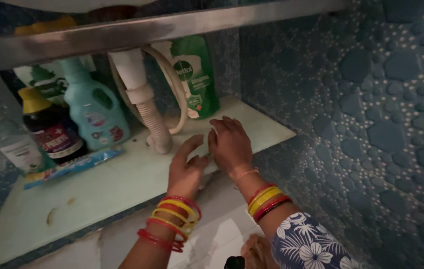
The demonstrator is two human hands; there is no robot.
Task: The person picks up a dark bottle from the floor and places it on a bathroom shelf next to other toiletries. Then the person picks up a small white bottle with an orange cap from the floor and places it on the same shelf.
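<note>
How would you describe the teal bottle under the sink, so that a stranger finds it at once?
Start at the pale shelf under the sink, where the white corrugated drain hose comes down. Just left of that hose stands the teal jug-shaped bottle, with a dark bottle with a yellow cap on its other side. It alone has a built-in handle and a light teal body.

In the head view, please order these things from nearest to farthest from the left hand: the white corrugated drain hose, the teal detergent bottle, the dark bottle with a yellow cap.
From the left hand outward:
1. White corrugated drain hose, just above and left of the hand, at the shelf's middle.
2. Teal detergent bottle, farther left, standing behind the hose.
3. Dark bottle with a yellow cap, farthest left, beside the teal bottle.
</note>
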